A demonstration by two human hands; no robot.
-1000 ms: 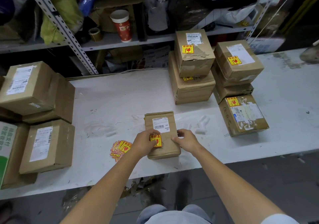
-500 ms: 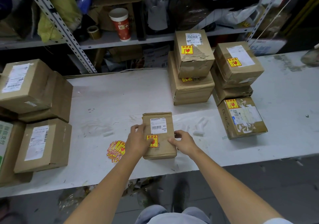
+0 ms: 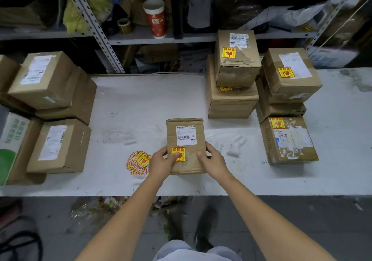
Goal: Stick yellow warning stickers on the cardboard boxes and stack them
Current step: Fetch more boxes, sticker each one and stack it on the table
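Hands hold one small brown cardboard box [image 3: 186,140] that lies flat near the front edge of the white worktop [image 3: 141,103]. The left hand [image 3: 162,163] holds its left edge, fingers [image 3: 161,152] curled round the side, and the thumb presses on the one yellow-and-red warning sticker [image 3: 179,152] stuck just below the box's white shipping label [image 3: 186,135]. The right hand [image 3: 214,161] grips the right edge, thumb lying on the top face and the other fingers curled over the side.

Just left of the left hand, one fanned pile of loose yellow stickers [image 3: 137,162] rests on the worktop.

To the right and further back stands a stack of two stickered boxes [image 3: 233,99], a yellow sticker showing on each. Just beside it on the right is a second stack [image 3: 289,83] of at least two boxes, with one sticker visible on its top box. One single taped box [image 3: 289,146] lies in front of that stack and carries one sticker at its far left corner. That makes four stickers showing on this group.

At the left are three plain brown boxes [image 3: 58,91]: two stacked and one in front of them, with white labels on two. A green-and-white printed carton [image 3: 12,138] sits at the left edge.

On the metal shelf [image 3: 141,37] behind are one red-and-white paper cup [image 3: 156,19] and one roll of tape [image 3: 124,25]
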